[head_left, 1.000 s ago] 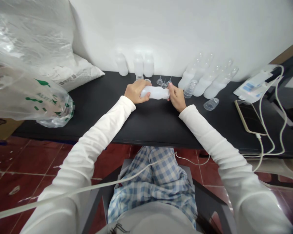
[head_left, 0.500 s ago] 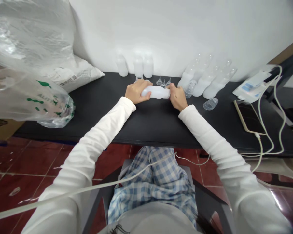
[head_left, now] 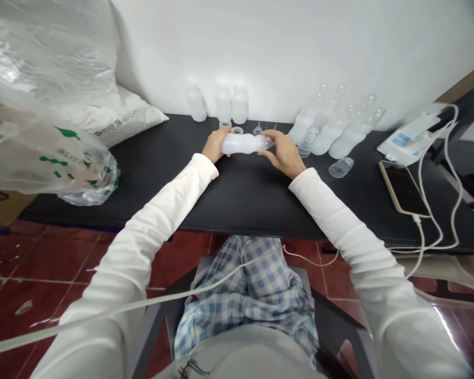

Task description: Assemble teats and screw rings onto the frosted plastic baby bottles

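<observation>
A translucent white baby bottle [head_left: 242, 143] lies level above the black table, its nipple end to the right. My left hand [head_left: 215, 145] is wrapped round the base of it. At the other end, the fingers and thumb of my right hand [head_left: 283, 152] close round the collar, beside the clear nipple [head_left: 268, 142]. Just behind the bottle are a ring collar [head_left: 238, 130] and a few loose clear nipples [head_left: 257, 129], partly hidden by my right hand. Two clear caps, one upright [head_left: 308, 141] and one on its side [head_left: 341, 168], are right of my right hand.
Three bottles without tops [head_left: 223, 104] stand against the wall. Several capped bottles [head_left: 337, 134] stand at the right, near a phone [head_left: 403, 188] with white cables and a white power strip [head_left: 408, 138]. Plastic bags [head_left: 79, 158] fill the left end of the black table [head_left: 245, 200].
My right hand has opened its grip from a tight hold and shifted round the collar, so the nipple shows. My left hand has slid back toward the bottle's base.
</observation>
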